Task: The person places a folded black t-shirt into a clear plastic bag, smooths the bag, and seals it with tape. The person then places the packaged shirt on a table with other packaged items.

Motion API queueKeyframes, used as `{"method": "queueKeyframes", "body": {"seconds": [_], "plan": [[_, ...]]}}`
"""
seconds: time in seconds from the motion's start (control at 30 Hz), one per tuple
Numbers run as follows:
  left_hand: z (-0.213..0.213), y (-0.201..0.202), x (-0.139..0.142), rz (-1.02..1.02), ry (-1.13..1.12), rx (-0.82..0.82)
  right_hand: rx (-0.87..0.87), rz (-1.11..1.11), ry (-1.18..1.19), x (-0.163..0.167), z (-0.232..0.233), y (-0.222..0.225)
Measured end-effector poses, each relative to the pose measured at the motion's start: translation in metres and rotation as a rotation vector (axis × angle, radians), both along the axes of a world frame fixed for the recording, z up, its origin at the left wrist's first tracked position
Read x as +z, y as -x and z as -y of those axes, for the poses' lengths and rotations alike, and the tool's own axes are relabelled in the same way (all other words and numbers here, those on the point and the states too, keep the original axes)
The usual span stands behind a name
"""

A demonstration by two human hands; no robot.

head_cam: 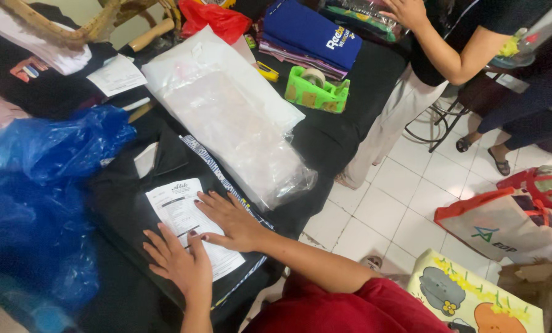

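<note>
On black garment (125, 203): both hands flat, fingers spread, left (177, 262), right (229, 219), apparently pressing paper slip (183, 216).

a table draped in black cloth (343, 132) carries a folded dark garment (125, 203), a clear plastic package (239, 123) just beside it, and a green tape dispenser (316, 91). blue plastic bags (38, 185) lie at the garment's other side, and folded clothes (310, 34) are stacked near the far edge.

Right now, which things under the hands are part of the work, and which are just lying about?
In hand:
left hand and right hand, flat on the white paper slip
folded black garment beneath the slip

Lying about:
clear plastic bags
blue plastic bag
green tape dispenser
red-handled tote bag on the floor
</note>
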State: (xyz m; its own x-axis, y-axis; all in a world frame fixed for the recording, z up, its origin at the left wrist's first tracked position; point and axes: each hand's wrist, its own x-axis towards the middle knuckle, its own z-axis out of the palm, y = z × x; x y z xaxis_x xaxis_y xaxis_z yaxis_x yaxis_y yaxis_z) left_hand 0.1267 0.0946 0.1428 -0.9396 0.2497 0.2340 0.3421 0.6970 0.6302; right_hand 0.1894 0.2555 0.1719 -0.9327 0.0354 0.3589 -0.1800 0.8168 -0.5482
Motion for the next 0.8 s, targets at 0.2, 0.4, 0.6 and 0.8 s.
{"method": "queueKeyframes", "body": {"seconds": [0.2,0.4,0.6,0.8], "plan": [[0.001,0.000,-0.002,0.002,-0.014,-0.032,0.015,-0.006,0.072,-0.015,-0.001,-0.004],[0.022,0.006,0.029,0.139,-0.221,-0.090,-0.325,-0.444,-0.206,-0.076,-0.064,-0.102],[0.029,-0.059,0.071,-0.439,-0.351,-0.302,-0.554,-0.330,-0.441,-0.111,-0.147,-0.148],[-0.090,-0.114,0.018,0.044,-0.298,-1.027,-0.371,-0.346,-0.298,-0.084,-0.193,-0.109]]}}
